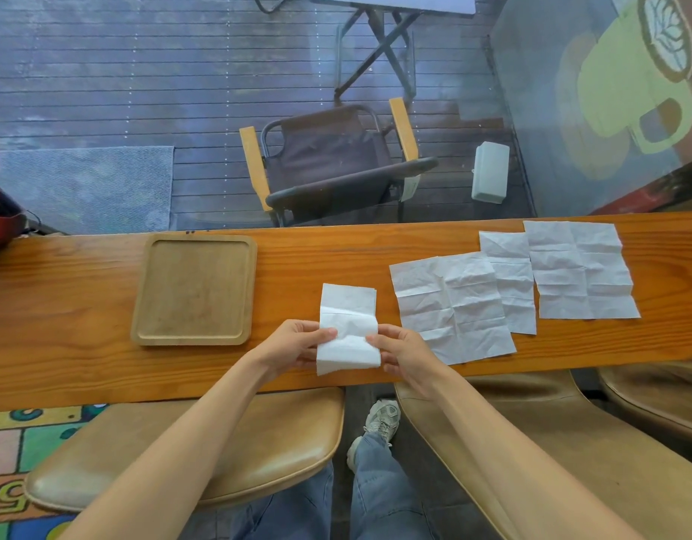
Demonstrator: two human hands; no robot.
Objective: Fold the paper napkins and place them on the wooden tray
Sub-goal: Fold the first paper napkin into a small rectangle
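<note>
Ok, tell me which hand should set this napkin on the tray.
Left. The left hand already grips the folded napkin and is on the side of the wooden tray; the right hand would probably have to reach across.

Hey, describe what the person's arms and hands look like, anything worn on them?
Both forearms are bare all the way into frame, with no sleeves showing. The left hand and right hand wear no gloves, and no rings, watch or bracelet can be seen on the fingers or wrists. No markings show on either arm.
</note>
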